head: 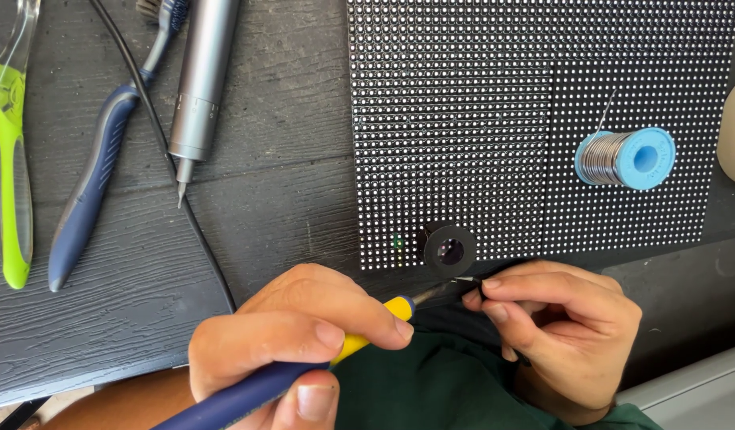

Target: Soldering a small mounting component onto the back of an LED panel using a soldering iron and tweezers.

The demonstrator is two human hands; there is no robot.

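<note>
A: The fingers (335,322) of the left hand (292,338) are wrapped tight around a soldering iron (303,370) with a blue and yellow handle, pen-fashion. Those of the right hand (554,322) are pinched narrow on something thin and dark, just right of the iron's tip. I can't make out what that thin thing is.

B: Where does the tip sit?

A: Between the two hands, just below the near edge of the black LED panel (535,119), under a small black ring (450,251) lying on that edge. A tiny green dot glows just left of the ring.

B: How would you handle this well?

A: In my view, brace both wrists, keep the grip low near the yellow collar for control, and hold the pinched piece steady so the tip meets it squarely, not the panel face.

B: And the surface?

A: A dark grey wood-grain counter (272,183). From the left: a green toothbrush (13,159), a blue toothbrush (96,175), a thin black cable (168,159), then a silver electric screwdriver (201,80) pointing bit-down. On the panel, to the right, lies a solder spool (626,158) with blue flanges, and something cream-coloured shows at the right edge.

B: The room?

A: Little shows; a pale ledge at lower right and green cloth (447,382) below the hands.
</note>
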